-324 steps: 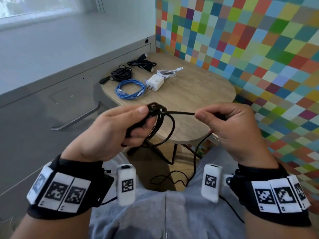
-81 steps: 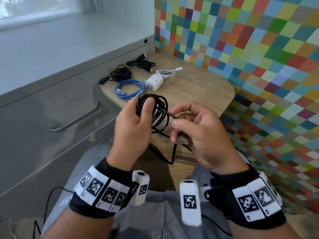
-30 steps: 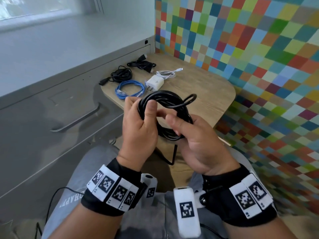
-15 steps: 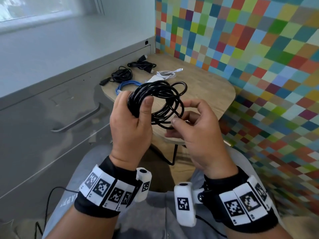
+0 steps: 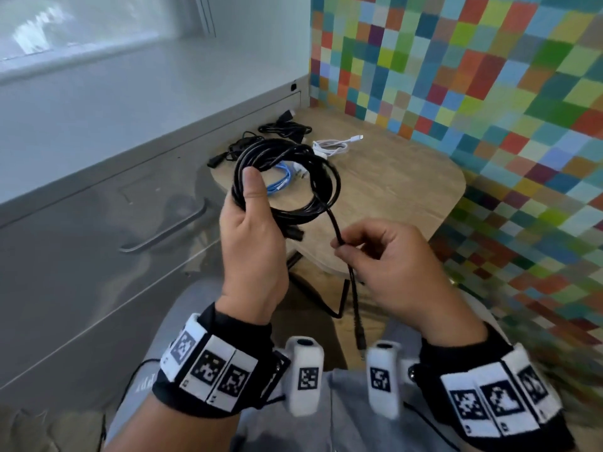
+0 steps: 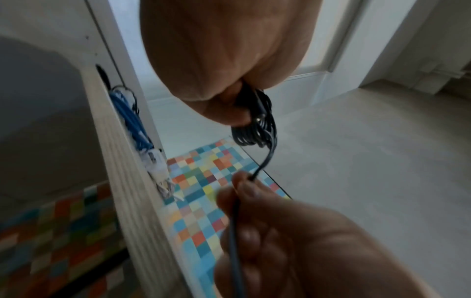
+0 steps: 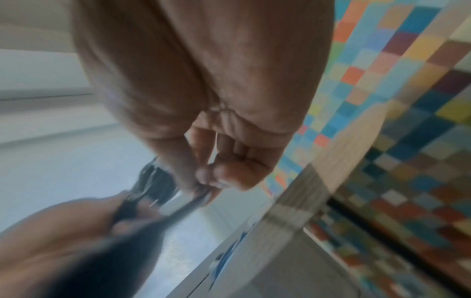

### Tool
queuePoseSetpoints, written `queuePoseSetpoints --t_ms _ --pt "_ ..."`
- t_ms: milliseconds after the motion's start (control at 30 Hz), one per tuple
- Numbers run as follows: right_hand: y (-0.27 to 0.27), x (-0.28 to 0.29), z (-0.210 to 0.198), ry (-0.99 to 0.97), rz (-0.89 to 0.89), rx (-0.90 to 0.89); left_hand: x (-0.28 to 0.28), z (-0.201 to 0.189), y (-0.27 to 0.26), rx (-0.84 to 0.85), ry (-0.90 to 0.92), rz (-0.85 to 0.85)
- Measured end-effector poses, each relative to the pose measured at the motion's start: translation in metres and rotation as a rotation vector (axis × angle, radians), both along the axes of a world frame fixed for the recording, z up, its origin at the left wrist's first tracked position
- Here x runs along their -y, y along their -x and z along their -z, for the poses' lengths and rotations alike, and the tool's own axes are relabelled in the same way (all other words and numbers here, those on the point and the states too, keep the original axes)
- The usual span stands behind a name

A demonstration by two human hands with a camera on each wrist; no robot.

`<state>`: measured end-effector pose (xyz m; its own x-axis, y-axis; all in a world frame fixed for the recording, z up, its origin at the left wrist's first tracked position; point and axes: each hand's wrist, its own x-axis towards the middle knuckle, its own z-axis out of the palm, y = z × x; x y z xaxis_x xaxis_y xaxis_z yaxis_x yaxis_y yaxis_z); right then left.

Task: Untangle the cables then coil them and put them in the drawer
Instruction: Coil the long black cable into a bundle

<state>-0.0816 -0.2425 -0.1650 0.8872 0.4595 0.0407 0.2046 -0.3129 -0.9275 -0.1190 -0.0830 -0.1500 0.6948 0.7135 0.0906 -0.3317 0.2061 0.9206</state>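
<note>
A black cable [image 5: 306,177] is wound into a round coil of several loops in front of the small wooden table [image 5: 401,187]. My left hand [image 5: 253,220] grips the coil's left side, thumb pressed over the loops. My right hand [image 5: 368,252] pinches the cable's loose tail between thumb and fingertips, below and right of the coil. The tail hangs down past that hand to a plug [image 5: 360,340] above my lap. In the left wrist view the coil [image 6: 257,125] shows under my palm, and the tail [image 6: 262,167] runs to my right fingertips [image 6: 244,187]. The right wrist view is blurred.
On the table lie a coiled blue cable [image 5: 280,182], a white cable [image 5: 336,145], a white charger mostly hidden behind the coil, and two black cable bundles [image 5: 284,128]. A grey drawer front with a metal handle [image 5: 163,233] stands shut at the left. A coloured mosaic wall is at the right.
My right hand has let go of the coil's loops, dropped down and right, and now pinches the loose tail, drawing it out. The coil in my left hand sits slightly higher.
</note>
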Motion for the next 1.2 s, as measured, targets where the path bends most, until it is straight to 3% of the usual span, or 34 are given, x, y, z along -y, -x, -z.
queuePoseSetpoints --t_ms 133,233,400,633,1200 --pt "0.014 -0.020 0.007 -0.348 -0.027 -0.231 0.018 -0.004 0.005 -0.041 0.143 0.155" --pt "0.019 -0.025 0.009 -0.517 -0.031 -0.278 0.019 -0.005 0.007 -0.046 0.147 0.208" --pt "0.013 -0.024 0.008 -0.515 0.141 -0.153 0.015 0.002 0.009 -0.106 0.079 0.362" --pt "-0.004 -0.005 0.005 -0.579 0.171 -0.096 -0.004 0.004 0.013 -0.109 0.027 0.604" --pt "-0.010 0.009 0.003 -0.383 0.031 -0.081 -0.012 0.008 0.017 -0.168 0.112 0.773"
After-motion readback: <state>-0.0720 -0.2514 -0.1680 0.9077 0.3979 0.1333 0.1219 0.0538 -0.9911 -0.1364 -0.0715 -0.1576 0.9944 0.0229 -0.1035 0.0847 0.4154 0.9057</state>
